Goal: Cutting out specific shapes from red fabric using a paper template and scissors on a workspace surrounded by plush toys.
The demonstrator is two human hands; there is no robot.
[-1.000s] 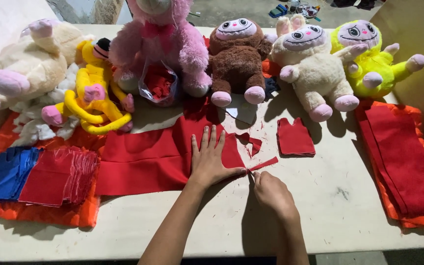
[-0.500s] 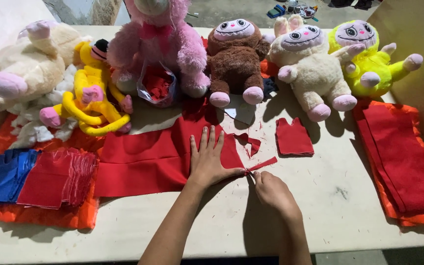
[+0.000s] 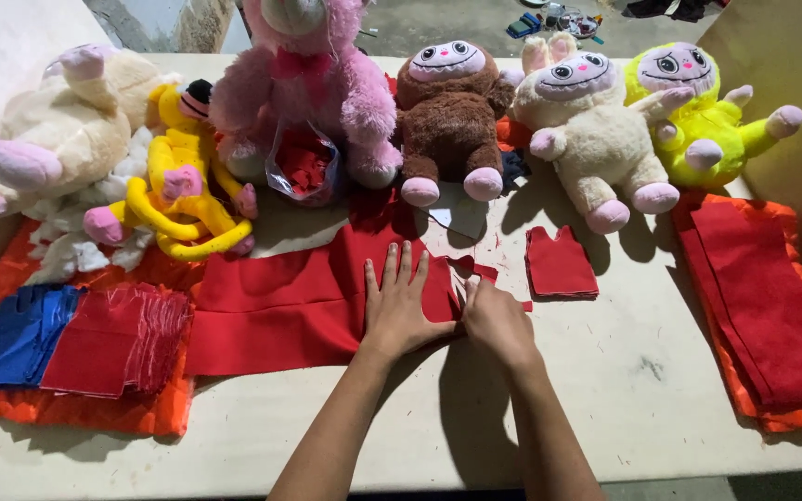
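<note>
My left hand (image 3: 399, 311) lies flat, fingers (image 3: 392, 269) spread open, pressing the large sheet of red felt cloth (image 3: 280, 301) onto the pale table (image 3: 642, 390). My right hand (image 3: 498, 320) sits just beside it at the cloth's right edge — fingers curled, though I cannot tell what they grip. Beyond lies a small cut red felt vest piece (image 3: 561, 264), then the row of plush toys — the brown one (image 3: 447, 116) in the middle.
</note>
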